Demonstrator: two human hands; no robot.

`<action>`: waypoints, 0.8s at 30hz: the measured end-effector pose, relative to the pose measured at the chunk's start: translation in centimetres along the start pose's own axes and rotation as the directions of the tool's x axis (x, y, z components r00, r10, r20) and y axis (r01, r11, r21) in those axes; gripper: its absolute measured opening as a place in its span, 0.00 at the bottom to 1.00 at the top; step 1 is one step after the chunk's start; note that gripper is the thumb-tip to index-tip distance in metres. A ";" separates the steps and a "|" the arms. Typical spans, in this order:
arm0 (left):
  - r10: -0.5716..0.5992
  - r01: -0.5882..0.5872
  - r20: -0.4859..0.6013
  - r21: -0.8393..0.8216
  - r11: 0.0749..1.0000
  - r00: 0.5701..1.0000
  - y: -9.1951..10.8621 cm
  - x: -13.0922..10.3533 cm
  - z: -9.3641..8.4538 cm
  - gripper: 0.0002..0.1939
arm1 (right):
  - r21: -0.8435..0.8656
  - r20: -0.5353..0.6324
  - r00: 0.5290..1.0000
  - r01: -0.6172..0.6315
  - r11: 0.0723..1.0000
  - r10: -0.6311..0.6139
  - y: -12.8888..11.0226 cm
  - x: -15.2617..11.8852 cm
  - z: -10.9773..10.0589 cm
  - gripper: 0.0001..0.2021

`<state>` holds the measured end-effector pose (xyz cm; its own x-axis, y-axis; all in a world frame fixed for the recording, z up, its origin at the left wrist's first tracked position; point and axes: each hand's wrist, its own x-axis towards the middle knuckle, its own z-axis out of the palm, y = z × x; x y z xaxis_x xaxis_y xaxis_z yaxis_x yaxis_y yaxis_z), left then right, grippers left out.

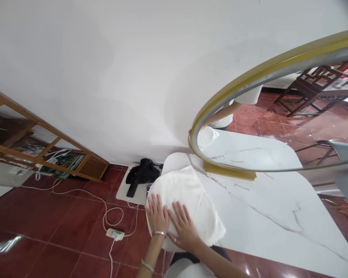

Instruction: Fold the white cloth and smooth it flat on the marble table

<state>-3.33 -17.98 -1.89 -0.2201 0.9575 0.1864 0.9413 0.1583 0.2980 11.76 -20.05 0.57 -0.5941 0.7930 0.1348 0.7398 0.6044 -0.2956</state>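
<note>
A white cloth (191, 185) lies spread over the left end of a white marble-patterned tabletop (249, 216). My left hand (157, 216) rests flat on the cloth's left side, fingers stretched out, near the table edge. Beside it, my right hand (184, 227) also lies flat on the cloth with its fingers spread. The two hands nearly meet at the right thumb. Neither hand grips anything. One corner of the cloth reaches toward the front edge of the table.
An oval mirror with a gold frame (220, 101) stands on the tabletop against the white wall (127, 77). Left of the table, a black bag (143, 172) sits low down. A power strip (115, 234) with cables lies on the red tiled floor (66, 220), near a wooden cabinet (92, 166).
</note>
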 end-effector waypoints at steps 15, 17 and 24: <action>0.390 -0.372 0.096 -0.164 0.914 0.916 13.6 -1.3 3.6 0.31 | -0.126 -0.221 0.898 -0.413 0.902 0.380 6.3 -9.8 -1.7 0.32; 0.409 -0.378 0.116 -0.224 0.898 0.905 16.0 -0.5 4.2 0.29 | -0.123 -0.257 0.863 -0.476 0.871 0.435 7.9 -11.0 -2.0 0.32; 0.108 -0.032 0.217 -0.326 0.945 0.970 19.5 7.2 3.1 0.11 | -0.072 -0.263 0.853 -0.484 0.872 0.451 11.6 -12.2 -2.2 0.31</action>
<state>14.25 -7.28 2.40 -0.0565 0.9984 0.0095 0.8128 0.0405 0.5811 28.29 -22.61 -2.44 -0.0896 0.9690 0.2304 0.9555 0.1489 -0.2547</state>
